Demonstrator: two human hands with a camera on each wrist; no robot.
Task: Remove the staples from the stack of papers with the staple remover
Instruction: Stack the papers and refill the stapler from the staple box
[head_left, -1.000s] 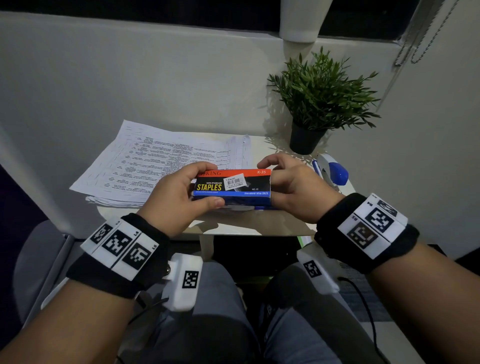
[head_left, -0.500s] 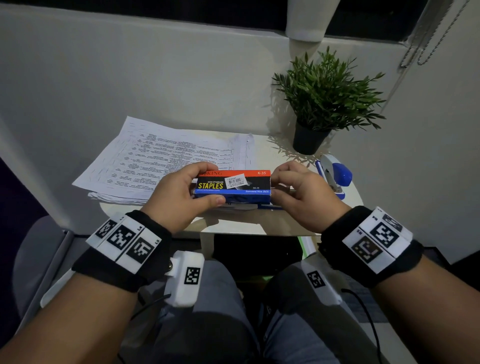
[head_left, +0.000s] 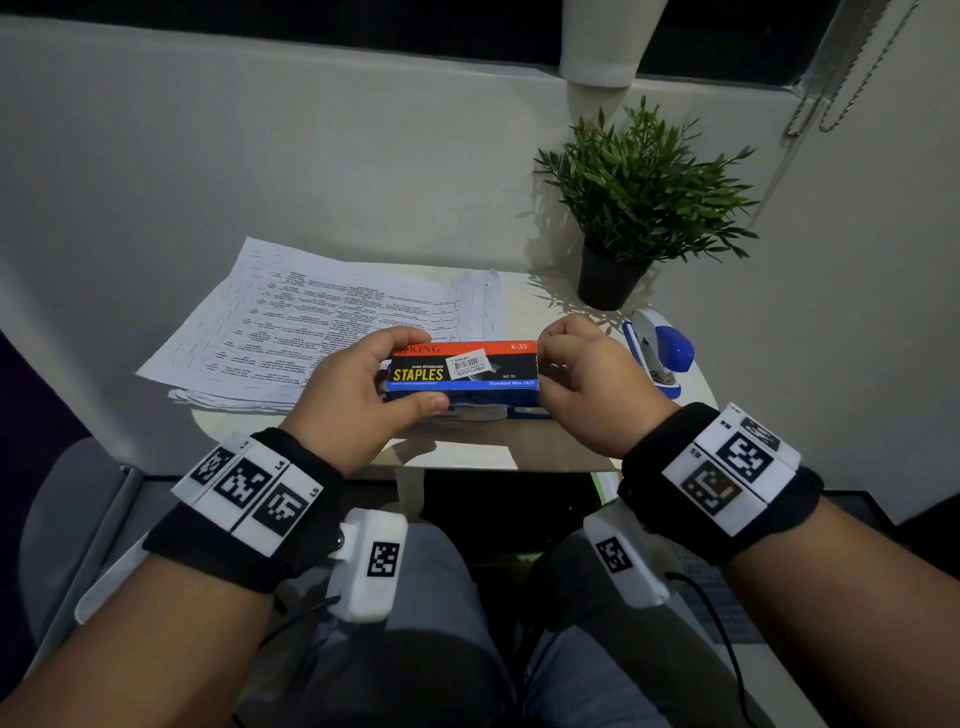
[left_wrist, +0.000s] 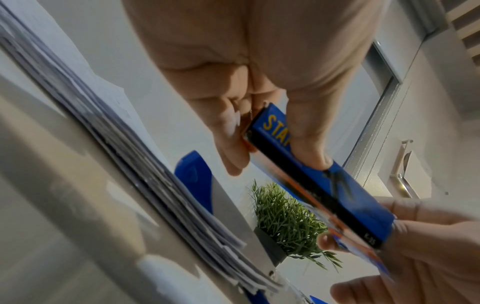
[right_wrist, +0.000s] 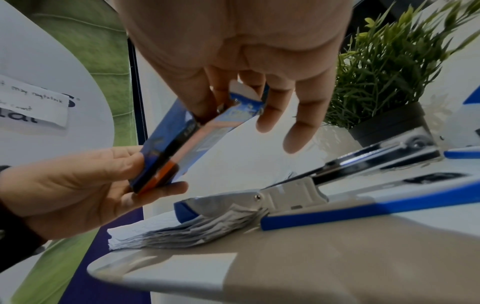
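Since the earlier frame both hands are keeping the staples box (head_left: 462, 370) nearly in place above the table (head_left: 545, 447); the left hand (head_left: 343, 402) is gripping one end, the right hand (head_left: 589, 384) pinching the other, while the stack of papers (head_left: 311, 332) is lying behind. At the left wrist, the thumb is pressing the box (left_wrist: 322, 181). At the right wrist, the end flap (right_wrist: 244, 96) is standing open, so staples may be spilling out; the stapler (right_wrist: 293, 197) is lying on the papers

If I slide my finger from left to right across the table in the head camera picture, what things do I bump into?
stack of papers → left hand → box of staples → right hand → blue stapler. The potted plant stands farther back, above the stapler, so it has no clear place in the row.
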